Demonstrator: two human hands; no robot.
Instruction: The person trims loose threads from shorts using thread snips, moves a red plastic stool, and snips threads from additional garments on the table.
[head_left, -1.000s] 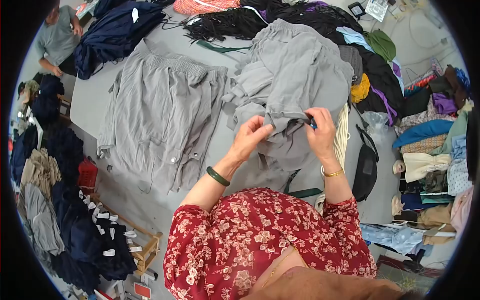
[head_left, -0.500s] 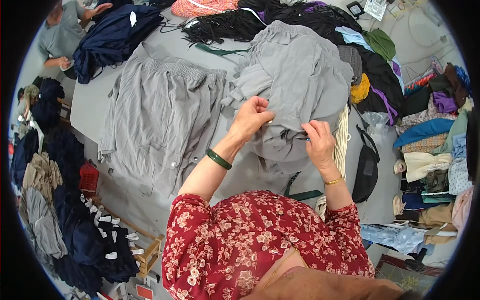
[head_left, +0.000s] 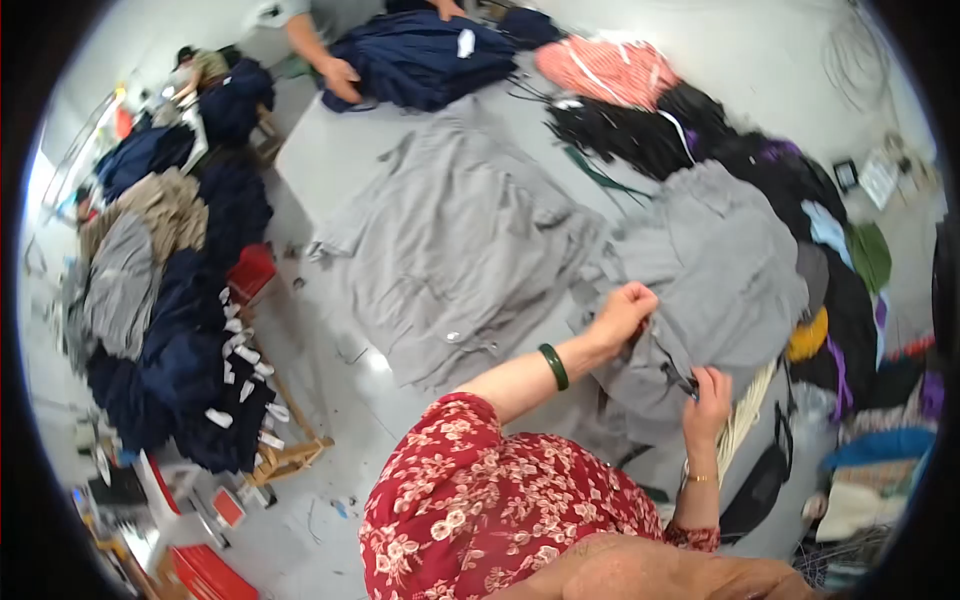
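A grey garment (head_left: 730, 270) with a gathered waistband lies heaped on the table. At its near edge, my left hand (head_left: 625, 315) is closed, pinching the cloth. Lower and to the right, my right hand (head_left: 708, 400) is closed around a small dark tool (head_left: 688, 384) at the garment's edge; its exact kind is blurred. Dark cord or thread shows on the cloth beside it. A second grey garment (head_left: 465, 250) with metal snaps is spread out to the left.
Another person's hand (head_left: 342, 80) touches a navy garment pile (head_left: 420, 60) across the table. Black garments (head_left: 640, 135) and a coral bundle (head_left: 605, 70) lie at the back. To the left, navy clothes with white tags (head_left: 190, 350) hang over a wooden stand (head_left: 290, 460).
The view has swung left, so the table and garments appear farther right. Both my hands keep hold at the garment's edge. The other person's hands now reach the navy pile.
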